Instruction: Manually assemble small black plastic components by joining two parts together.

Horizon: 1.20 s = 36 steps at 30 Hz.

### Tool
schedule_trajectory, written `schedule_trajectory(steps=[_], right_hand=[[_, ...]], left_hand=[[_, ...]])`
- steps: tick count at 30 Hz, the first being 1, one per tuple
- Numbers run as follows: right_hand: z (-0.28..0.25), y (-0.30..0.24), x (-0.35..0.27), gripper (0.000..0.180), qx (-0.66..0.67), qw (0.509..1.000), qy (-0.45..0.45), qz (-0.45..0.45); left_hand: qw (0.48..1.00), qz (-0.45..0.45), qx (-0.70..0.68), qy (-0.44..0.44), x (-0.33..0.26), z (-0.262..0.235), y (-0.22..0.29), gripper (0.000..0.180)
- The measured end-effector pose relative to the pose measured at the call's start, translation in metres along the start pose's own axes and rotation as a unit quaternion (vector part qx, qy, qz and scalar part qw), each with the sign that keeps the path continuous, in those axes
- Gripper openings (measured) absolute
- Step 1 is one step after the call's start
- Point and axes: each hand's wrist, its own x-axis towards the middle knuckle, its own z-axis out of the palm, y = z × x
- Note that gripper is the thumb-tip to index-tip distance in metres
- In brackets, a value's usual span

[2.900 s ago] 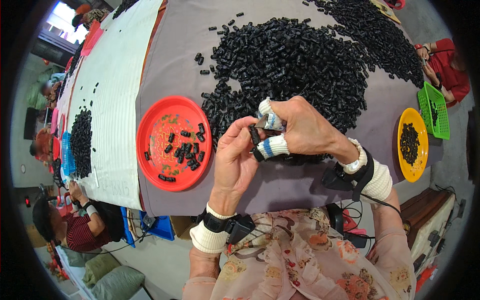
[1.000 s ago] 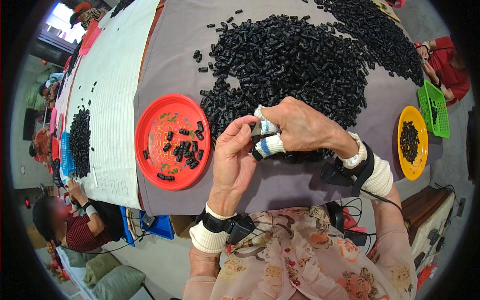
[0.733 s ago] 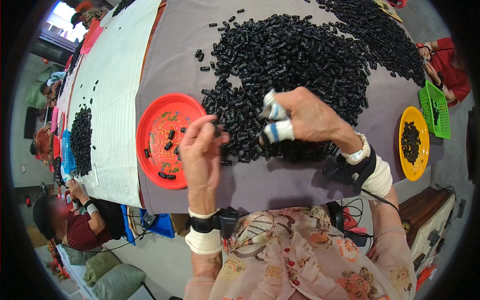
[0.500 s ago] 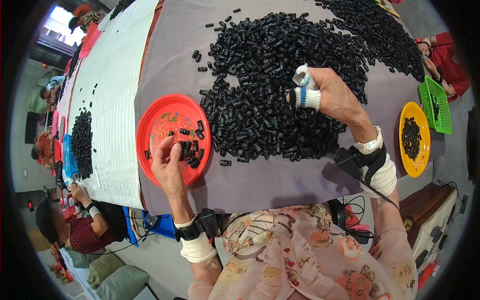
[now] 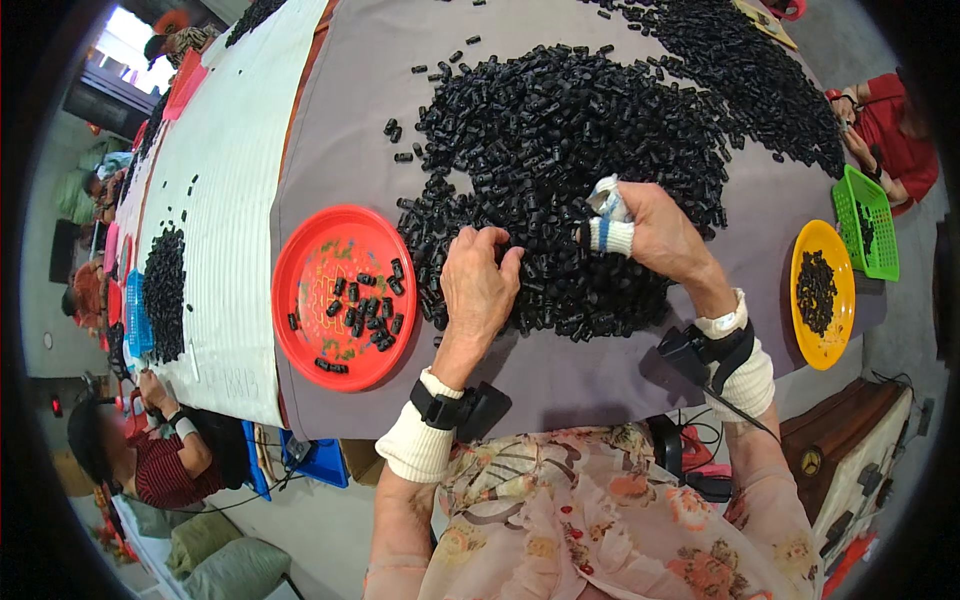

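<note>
A large heap of small black plastic cylinders [image 5: 570, 130] lies on the grey-covered table. At its near left edge my left hand [image 5: 474, 285] reaches in, fingers curled down and thumb close to them; the pieces hide what the fingertips grip. Over the right part of the heap is my right hand [image 5: 665, 235], closed, with white and blue cloth wraps [image 5: 611, 235] on its fingers. Whatever it holds cannot be made out against the black pieces. Left of my left hand stands a red plate [image 5: 300, 345] with several loose black cylinders on it.
A yellow plate [image 5: 843, 290] and a green basket [image 5: 857, 190], both with black pieces, stand at the right. Beyond them sits a person in red [image 5: 890, 135]. Another person in a striped top [image 5: 165, 470] works at the white-covered table [image 5: 235, 200] on the left.
My left hand has moved from the red plate rightward to the heap's edge. More cylinders show lying on the plate. My right hand stays closed over the heap, slightly lower in view.
</note>
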Motion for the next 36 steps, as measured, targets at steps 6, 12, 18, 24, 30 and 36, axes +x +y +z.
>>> schedule_trajectory(steps=[6, 12, 18, 24, 30, 36], right_hand=[[0.007, -0.009, 0.001, 0.018, 0.021, 1.0, -0.016, -0.015], [0.032, -0.022, -0.002, 0.02, 0.069, 0.995, -0.021, -0.073], [0.043, -0.052, -0.003, 0.018, 0.033, 0.995, -0.019, -0.097], [0.043, -0.048, -0.005, 0.02, 0.045, 0.99, -0.037, -0.129], [0.037, -0.047, -0.003, 0.021, 0.015, 0.985, -0.054, -0.162], [0.03, -0.041, -0.003, 0.018, 0.055, 0.986, -0.084, -0.136]], left_hand=[[0.99, -0.006, -0.143, 0.002, 0.0, -0.008, 0.005, 0.014], [0.674, -0.236, -0.697, -0.06, -0.005, -0.045, 0.018, 0.018], [0.648, -0.182, -0.737, -0.064, -0.019, -0.06, 0.029, 0.018], [0.699, -0.152, -0.696, -0.055, -0.024, -0.07, 0.035, 0.013], [0.709, -0.193, -0.674, -0.081, -0.02, -0.074, 0.039, 0.008], [0.716, -0.206, -0.66, -0.098, -0.02, -0.078, 0.043, 0.007]])
